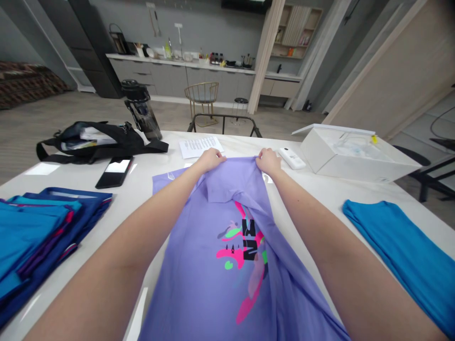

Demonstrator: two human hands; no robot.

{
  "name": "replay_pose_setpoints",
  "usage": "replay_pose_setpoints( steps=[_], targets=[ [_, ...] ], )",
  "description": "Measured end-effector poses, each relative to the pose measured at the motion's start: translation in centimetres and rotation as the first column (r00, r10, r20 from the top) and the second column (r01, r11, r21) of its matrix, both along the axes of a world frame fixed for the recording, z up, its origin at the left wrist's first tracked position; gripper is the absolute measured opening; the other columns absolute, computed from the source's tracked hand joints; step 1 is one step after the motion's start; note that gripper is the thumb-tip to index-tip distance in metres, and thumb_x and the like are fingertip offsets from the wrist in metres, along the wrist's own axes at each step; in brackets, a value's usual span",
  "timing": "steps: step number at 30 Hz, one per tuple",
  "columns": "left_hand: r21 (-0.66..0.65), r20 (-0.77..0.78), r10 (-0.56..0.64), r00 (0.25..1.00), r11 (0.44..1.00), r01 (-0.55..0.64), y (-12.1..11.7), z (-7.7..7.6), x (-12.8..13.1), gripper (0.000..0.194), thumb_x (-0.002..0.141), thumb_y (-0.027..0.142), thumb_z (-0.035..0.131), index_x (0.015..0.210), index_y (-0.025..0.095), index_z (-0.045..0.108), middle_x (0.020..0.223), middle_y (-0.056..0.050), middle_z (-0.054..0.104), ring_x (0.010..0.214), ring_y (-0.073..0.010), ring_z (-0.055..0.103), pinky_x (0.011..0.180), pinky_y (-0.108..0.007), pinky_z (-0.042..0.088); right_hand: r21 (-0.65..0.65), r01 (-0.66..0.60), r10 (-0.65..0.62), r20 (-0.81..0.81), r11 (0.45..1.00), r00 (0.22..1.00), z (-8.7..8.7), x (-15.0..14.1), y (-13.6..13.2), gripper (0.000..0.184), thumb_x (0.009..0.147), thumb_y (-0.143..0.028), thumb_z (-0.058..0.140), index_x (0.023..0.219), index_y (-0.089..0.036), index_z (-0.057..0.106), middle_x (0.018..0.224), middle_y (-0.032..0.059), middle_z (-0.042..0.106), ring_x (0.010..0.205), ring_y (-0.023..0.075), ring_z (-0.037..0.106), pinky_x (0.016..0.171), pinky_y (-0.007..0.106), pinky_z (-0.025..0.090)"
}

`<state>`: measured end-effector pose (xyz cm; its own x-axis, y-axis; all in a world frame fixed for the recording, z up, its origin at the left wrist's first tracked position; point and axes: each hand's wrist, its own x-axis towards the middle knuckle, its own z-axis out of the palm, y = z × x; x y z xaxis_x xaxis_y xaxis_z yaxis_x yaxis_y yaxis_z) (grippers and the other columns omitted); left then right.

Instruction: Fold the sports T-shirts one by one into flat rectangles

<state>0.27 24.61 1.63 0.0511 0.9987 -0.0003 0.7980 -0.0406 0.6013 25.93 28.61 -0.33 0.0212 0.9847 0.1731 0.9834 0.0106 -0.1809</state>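
A purple T-shirt with a pink, green and black print lies spread along the table in front of me, its near end running out of the picture. At its far end my left hand pinches one corner of the fabric. My right hand pinches the other corner, so the edge between them is pulled straight. Part of the far section looks folded over, and creases run down the right side. One sleeve sticks out to the left beneath my left forearm.
Folded blue clothes are stacked at the left, and a blue garment lies at the right. Farther back are a phone, black bag, water bottle, printed paper, white device and open white box.
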Motion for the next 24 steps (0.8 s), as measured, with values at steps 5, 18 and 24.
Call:
replay_pose_setpoints(
  steps=[5,18,24],
  targets=[
    [0.271,-0.251,0.105,0.962,0.962,-0.034,-1.3,-3.2,-1.7,0.036,0.098,0.034,0.053,0.128,0.015,0.062,0.124,-0.017,0.065,0.116,-0.0299,0.061,0.099,-0.041,0.047,0.021,-0.036,0.037,-0.07,0.999,0.997,-2.2,-0.5,-1.1,0.029,0.09,-0.023,0.053,0.117,-0.019,0.061,0.129,0.0175,0.058,0.12,0.0352,0.053,0.096,0.059,0.046],
    [0.12,-0.483,-0.309,0.819,0.904,0.411,-12.9,-6.1,-0.9,0.055,0.105,0.044,0.037,0.156,0.023,0.041,0.164,-0.014,0.036,0.15,-0.0314,0.037,0.121,-0.053,0.029,-0.121,-0.483,0.449,-0.23,0.867,0.863,-1.7,-0.1,-17.4,0.023,0.096,-0.038,0.061,0.106,-0.02,0.071,0.097,0.0053,0.071,0.087,0.0178,0.064,0.079,0.026,0.045],
    [0.178,-0.445,-0.306,0.841,0.891,0.419,-17.9,-4.1,-0.3,0.043,0.103,0.034,0.046,0.144,0.027,0.053,0.154,-0.01,0.052,0.141,-0.0245,0.049,0.12,-0.045,0.033,-0.208,-0.341,0.321,-0.124,0.917,0.939,0.4,0.8,-24.1,0.034,0.101,-0.049,0.051,0.113,-0.023,0.07,0.11,0.0082,0.075,0.102,0.0219,0.068,0.083,0.028,0.045]
  ],
)
